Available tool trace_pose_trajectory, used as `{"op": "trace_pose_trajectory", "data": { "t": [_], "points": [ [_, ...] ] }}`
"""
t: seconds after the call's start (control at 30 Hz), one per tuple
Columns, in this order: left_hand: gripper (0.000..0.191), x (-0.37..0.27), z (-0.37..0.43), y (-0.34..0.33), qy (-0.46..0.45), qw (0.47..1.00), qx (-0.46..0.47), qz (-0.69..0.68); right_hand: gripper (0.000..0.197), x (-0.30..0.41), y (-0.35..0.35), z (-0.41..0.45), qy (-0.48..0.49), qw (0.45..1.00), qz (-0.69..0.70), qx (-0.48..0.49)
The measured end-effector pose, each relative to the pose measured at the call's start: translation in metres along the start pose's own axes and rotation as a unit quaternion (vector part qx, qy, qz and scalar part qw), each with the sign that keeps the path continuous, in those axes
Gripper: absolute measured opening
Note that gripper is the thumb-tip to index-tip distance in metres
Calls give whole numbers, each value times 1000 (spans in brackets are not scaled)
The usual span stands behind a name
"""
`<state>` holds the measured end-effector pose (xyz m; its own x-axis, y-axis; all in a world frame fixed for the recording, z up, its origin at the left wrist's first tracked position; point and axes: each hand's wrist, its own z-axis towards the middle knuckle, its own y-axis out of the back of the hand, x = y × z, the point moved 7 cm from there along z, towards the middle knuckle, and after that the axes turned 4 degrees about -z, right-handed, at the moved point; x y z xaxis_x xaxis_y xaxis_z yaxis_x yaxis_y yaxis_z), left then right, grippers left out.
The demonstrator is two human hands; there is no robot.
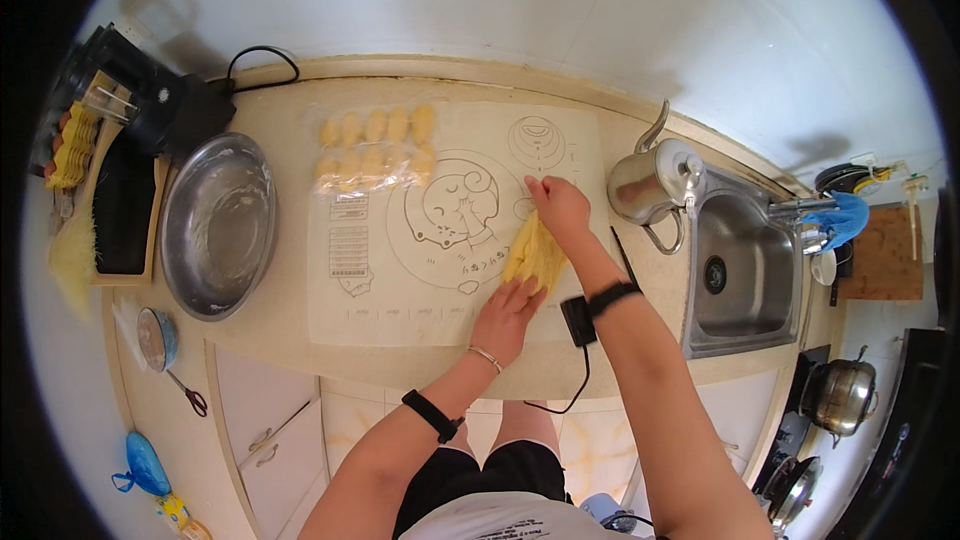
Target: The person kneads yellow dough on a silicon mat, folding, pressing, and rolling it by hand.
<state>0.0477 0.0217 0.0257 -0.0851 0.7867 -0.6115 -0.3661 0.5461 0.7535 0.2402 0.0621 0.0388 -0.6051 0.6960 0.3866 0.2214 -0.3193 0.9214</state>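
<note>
My right hand [559,206] is closed in a fist around the far end of a yellow, wrinkled, stretched piece [531,251]. I cannot tell whether the piece is soft dough or thin plastic. Over its near end my left hand [506,307] lies with fingers spread, touching it; the palm faces down. Both are above a pale, printed pastry mat [367,326] on the counter. Two rows of yellow oblong dough pieces [375,146] rest at the mat's far left under clear plastic film [337,186].
A steel basin [217,270] stands left, near a blender [195,112] and a brush [71,255]. A bowl [155,337] and scissors [193,399] lie nearer. To the right are a steel kettle [649,184], a thin dark stick [622,255] and a sink [750,300].
</note>
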Motion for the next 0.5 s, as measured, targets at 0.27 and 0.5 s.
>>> {"op": "trace_pose_trajectory", "data": {
  "t": [0.27, 0.5],
  "points": [
    [24, 14, 3, 5, 52, 998, 27, -9, 14, 43, 52, -145, 130, 983, 128, -31],
    [30, 21, 6, 2, 93, 994, 45, -35, 14, 22, -1, -56, 57, 990, 7, -131]
  ]
}}
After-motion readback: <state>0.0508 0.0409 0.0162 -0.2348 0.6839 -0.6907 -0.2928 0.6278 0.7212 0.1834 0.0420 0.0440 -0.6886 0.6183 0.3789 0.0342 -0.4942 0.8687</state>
